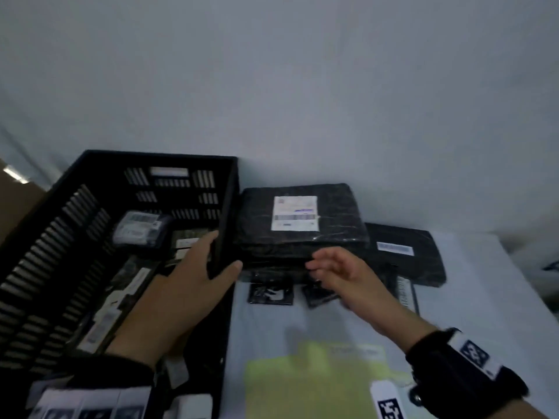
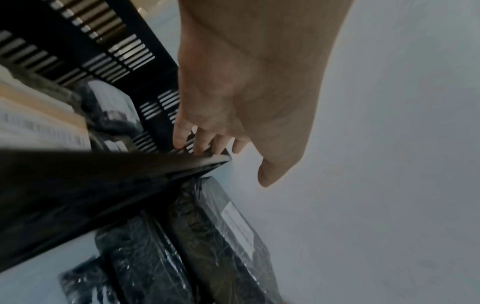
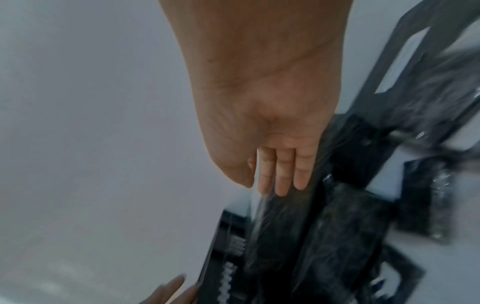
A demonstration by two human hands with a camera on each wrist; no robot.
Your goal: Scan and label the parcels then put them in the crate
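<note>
Worktop is covered in pale sheet; crate and parcels are carried on it.

Crate, black and slotted, sits at left and already holds several labelled parcels. Its right wall is gripped by the left hand: fingers are hooked inside over the rim, thumb outside. So the crate is steadied, not lifted.

Parcel stack lies just beside the crate's right wall, touching or nearly so. Top parcel is black, film-wrapped, white label facing up. A second parcel lies behind and to the right, partly under the stack, with a blurred strip label. Two small black packets lie in front of the stack.

Right hand is at the stack's near edge, fingers straight and together, nothing grasped. Contact with the film cannot be told; frames are blurred.

Step judged: top parcel is about to be picked up. Whether it is already scanned cannot be told; no scanner is made out.

To do it well:
- Fingers should be slid under the near edge of the top parcel only, thumb on top, so the lower parcels are not dragged along.
- Film looks slick; a firm pinch is needed.
- Label should be kept facing up.
- Crate should be held while the parcel is lifted over the wall, not pushed against it.
- Parcel should be laid flat on those inside.
</note>
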